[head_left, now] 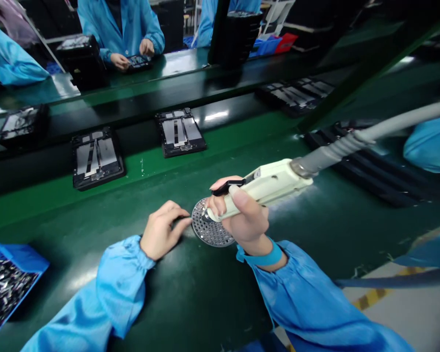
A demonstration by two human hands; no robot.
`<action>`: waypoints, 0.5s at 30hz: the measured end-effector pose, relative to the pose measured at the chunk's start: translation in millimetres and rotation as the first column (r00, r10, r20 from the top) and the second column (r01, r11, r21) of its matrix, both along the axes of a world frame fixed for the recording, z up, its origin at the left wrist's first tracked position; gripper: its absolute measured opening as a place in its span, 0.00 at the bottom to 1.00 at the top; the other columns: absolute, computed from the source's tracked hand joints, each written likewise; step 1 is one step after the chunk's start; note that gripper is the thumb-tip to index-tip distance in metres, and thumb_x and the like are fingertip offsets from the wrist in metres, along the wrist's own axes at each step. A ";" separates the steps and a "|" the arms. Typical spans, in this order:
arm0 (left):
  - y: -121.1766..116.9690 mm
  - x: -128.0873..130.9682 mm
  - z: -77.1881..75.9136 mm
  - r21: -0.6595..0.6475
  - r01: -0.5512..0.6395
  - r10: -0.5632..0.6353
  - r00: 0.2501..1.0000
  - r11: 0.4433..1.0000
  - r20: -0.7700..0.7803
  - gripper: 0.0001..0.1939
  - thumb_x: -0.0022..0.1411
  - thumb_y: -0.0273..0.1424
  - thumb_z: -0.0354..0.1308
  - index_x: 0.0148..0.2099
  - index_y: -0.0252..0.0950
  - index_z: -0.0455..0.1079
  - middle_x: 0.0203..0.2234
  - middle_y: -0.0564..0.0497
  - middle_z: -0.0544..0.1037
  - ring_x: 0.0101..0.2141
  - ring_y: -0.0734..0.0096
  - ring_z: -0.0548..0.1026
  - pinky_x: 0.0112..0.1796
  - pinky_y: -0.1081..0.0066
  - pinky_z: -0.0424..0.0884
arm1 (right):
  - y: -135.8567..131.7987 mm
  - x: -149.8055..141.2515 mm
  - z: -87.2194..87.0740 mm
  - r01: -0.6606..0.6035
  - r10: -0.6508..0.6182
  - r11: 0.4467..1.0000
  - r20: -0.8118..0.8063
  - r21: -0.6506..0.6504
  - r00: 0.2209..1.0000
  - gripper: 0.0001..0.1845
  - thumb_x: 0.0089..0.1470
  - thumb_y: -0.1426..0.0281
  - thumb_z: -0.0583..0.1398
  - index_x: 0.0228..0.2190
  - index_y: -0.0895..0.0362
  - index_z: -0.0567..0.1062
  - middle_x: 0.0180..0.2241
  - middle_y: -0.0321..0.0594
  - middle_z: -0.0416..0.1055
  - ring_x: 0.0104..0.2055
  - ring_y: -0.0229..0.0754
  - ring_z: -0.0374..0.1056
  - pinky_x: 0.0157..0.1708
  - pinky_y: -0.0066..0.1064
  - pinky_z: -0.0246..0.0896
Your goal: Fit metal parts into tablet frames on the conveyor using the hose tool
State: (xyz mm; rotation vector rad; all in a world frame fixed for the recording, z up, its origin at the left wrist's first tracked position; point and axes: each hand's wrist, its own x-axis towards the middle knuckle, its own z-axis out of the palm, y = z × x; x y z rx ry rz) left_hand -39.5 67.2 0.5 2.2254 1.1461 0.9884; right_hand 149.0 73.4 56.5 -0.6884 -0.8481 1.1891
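Observation:
My right hand (242, 215) is closed around a cream electric screwdriver (267, 185), whose grey hose (370, 134) runs off to the upper right. Its tip points down onto a round perforated metal screw plate (210, 232) lying on the green bench. My left hand (163, 230) rests on the bench just left of that plate, fingers curled with the fingertips pinched at the plate's rim. What those fingertips hold, if anything, is too small to make out. Both arms wear blue sleeves.
A blue bin (7, 283) of small metal parts sits at the near left. Two open black device housings (95, 157) (179, 131) lie on the belt beyond. More black trays (297, 95) lie at the right. A person in blue (122, 29) works across the line.

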 end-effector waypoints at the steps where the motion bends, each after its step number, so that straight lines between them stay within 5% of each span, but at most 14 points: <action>1: -3.6 10.1 0.4 -0.014 0.027 -0.027 1.000 1.000 -0.013 0.09 0.71 0.36 0.64 0.44 0.36 0.80 0.34 0.50 0.79 0.32 0.73 0.76 0.33 0.75 0.71 | -0.3 0.5 0.7 0.005 -0.005 1.000 -0.010 -0.007 1.000 0.23 0.48 0.49 0.72 0.28 0.55 0.77 0.12 0.27 0.63 0.13 0.33 0.59 0.17 0.32 0.64; 4: -5.5 27.5 -0.2 -0.047 0.022 -0.024 0.999 0.999 -0.042 0.08 0.66 0.35 0.69 0.44 0.36 0.80 0.32 0.51 0.77 0.29 0.74 0.74 0.31 0.75 0.70 | -1.6 0.4 1.9 0.009 -0.010 1.000 -0.026 -0.028 1.000 0.24 0.47 0.48 0.72 0.29 0.54 0.76 0.12 0.26 0.63 0.14 0.34 0.59 0.18 0.33 0.65; 11: 3.7 36.2 0.9 -0.099 0.020 -0.034 0.990 0.995 -0.137 0.05 0.67 0.24 0.64 0.37 0.37 0.79 0.30 0.52 0.77 0.32 0.72 0.76 0.35 0.75 0.70 | -0.9 4.7 4.8 0.020 -0.032 0.992 -0.097 -0.128 0.995 0.32 0.36 0.44 0.76 0.31 0.52 0.73 0.16 0.26 0.66 0.14 0.34 0.60 0.15 0.33 0.61; 15: 7.5 36.3 0.5 -0.101 -0.035 0.015 0.981 0.994 -0.194 0.06 0.67 0.25 0.64 0.35 0.37 0.79 0.30 0.52 0.77 0.32 0.71 0.76 0.34 0.74 0.70 | 0.0 11.1 5.0 0.082 -0.089 0.993 -0.079 -0.081 0.993 0.31 0.39 0.44 0.76 0.31 0.52 0.72 0.17 0.26 0.66 0.14 0.34 0.60 0.16 0.35 0.63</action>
